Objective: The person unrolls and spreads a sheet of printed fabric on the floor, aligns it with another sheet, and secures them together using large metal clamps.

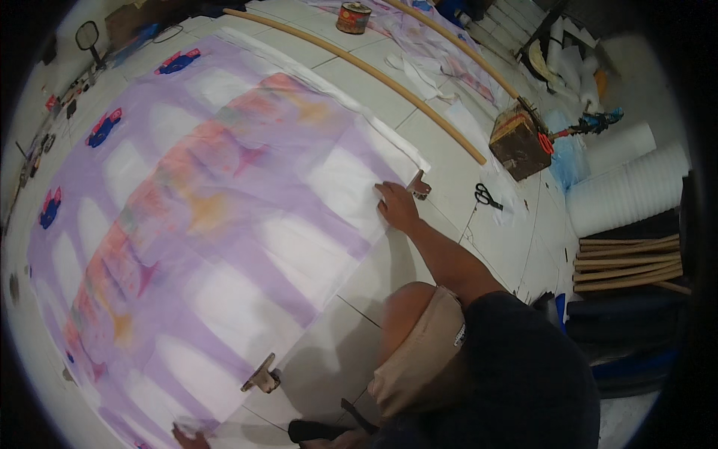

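A large sheet of purple and white printed fabric (299, 258) with a pink and orange band lies spread over the floor in front of me. My right hand (399, 207) rests on its near right corner, fingers apart and pressed on the cloth. Just beyond those fingers a metal clip (419, 185) grips the corner. A second metal clip (262, 376) sits on the near edge, between my two hands. At the bottom rim, my left hand (193, 440) touches the near left part of the fabric with its fingers apart; much of it lies outside the picture.
Two long curved wooden strips (351, 60) lie past the fabric. A round tin (353, 17) stands at the far side. To the right are black scissors (488, 196), a brown box (520, 141), white foam rolls (628, 198) and stacked wooden strips (628, 263). A racket (87, 36) lies far left.
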Demonstrator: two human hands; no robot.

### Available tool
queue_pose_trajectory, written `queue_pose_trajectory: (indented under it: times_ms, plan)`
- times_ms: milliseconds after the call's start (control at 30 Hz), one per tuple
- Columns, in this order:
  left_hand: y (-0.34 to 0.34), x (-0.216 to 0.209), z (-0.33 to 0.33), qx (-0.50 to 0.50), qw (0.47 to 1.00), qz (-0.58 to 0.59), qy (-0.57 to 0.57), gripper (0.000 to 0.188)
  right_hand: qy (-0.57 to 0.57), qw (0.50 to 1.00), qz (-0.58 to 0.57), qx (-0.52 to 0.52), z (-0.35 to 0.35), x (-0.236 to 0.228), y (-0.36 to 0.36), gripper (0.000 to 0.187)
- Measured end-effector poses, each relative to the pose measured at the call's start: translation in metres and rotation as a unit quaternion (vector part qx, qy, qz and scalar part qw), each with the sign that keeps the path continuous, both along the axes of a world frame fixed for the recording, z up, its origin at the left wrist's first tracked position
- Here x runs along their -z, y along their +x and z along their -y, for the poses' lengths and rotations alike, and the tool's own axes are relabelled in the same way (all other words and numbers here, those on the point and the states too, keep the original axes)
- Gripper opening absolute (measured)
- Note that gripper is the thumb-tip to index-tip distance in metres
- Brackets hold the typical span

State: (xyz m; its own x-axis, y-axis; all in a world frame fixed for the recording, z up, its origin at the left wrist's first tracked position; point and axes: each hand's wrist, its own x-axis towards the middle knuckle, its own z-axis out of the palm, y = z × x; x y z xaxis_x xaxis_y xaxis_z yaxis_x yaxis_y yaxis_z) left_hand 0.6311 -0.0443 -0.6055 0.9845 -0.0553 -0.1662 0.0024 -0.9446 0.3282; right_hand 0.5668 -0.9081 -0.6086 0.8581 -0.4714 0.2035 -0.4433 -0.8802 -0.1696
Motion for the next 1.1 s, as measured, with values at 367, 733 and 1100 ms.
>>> queue_pose_trajectory:
  times_ms: [367, 733, 1100]
  plan:
    - [-0.022, 0.017, 0.114, 0.034, 0.986, 0.007, 0.163, 0.073, -0.02, 0.993, -0.095, 0.073, 0.11, 0.0, 0.007, 0.043]
    - [0.01, 0.028, 0.042, 0.192, 0.912, -0.146, 0.331, 0.094, 0.059, 0.975, -0.211, -0.03, 0.134, -0.05, -0.003, 0.039]
    - [0.115, -0.054, 0.141, 0.204, 0.91, -0.256, 0.254, 0.072, 0.053, 0.998, 0.025, 0.012, 0.16, -0.024, -0.049, 0.036]
